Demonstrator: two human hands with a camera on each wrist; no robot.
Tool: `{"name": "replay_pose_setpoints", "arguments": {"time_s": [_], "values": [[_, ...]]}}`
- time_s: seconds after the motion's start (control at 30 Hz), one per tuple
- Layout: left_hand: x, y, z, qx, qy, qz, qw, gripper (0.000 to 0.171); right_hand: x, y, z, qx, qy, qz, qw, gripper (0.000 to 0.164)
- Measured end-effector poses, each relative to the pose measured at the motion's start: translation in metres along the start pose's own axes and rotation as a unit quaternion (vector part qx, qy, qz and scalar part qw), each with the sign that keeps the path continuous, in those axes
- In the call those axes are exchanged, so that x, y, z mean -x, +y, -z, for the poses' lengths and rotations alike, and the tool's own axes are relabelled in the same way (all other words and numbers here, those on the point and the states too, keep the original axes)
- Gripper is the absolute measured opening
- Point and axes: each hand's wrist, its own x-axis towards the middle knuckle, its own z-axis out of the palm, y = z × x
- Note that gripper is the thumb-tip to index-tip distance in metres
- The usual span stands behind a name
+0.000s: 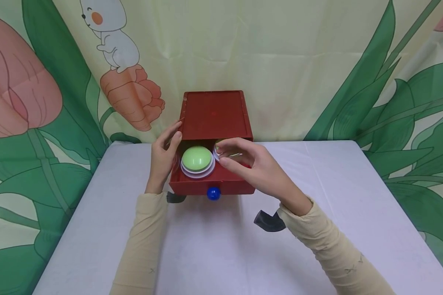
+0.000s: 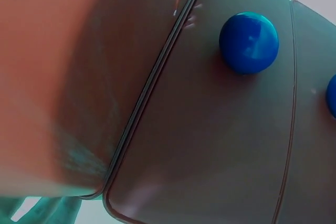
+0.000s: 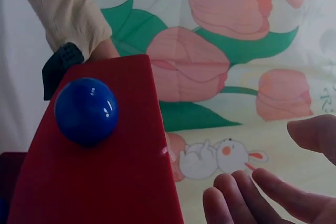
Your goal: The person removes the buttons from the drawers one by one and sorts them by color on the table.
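A red box (image 1: 214, 112) has its top drawer (image 1: 229, 187) pulled out, with a blue knob (image 1: 213, 193) on the front. Inside the drawer sits a round, green-domed object (image 1: 197, 159) on a white base. Beside it is a similar one (image 1: 216, 155), mostly hidden behind my right hand (image 1: 256, 166). That hand hovers over the drawer's right side, fingers bent loosely and thumb apart; in the right wrist view nothing shows between thumb and fingers. My left hand (image 1: 162, 155) is at the left side of the box, fingers extended along it; contact is hard to tell.
A second blue knob (image 2: 332, 97) shows on the drawer front below. The white-covered table (image 1: 206, 254) stretches around the box. Behind hangs a cloth (image 1: 280, 73) printed with flowers and a rabbit.
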Motion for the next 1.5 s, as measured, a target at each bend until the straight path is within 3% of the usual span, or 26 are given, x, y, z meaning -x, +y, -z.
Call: {"name": "replay_pose_setpoints", "arguments": {"time_s": [0.2,0.6,1.13,1.5], "values": [[0.0,0.002,0.0,-0.001,-0.005,-0.002,1.0,0.042,-0.011,-0.003,0.0,0.058,-0.022,0.01,0.998,0.035],[0.0,-0.002,0.004,0.011,-0.032,-0.007,0.9994,0.044,-0.03,-0.005,-0.005,0.1,-0.06,0.001,0.993,0.041],[0.001,-0.004,0.006,0.019,-0.038,-0.007,0.9991,0.044,-0.053,-0.004,-0.024,0.218,-0.111,-0.012,0.969,0.053],[0.001,-0.005,0.005,0.022,-0.035,-0.012,0.9991,0.044,-0.059,0.004,-0.034,0.274,-0.117,-0.031,0.954,0.058]]}}
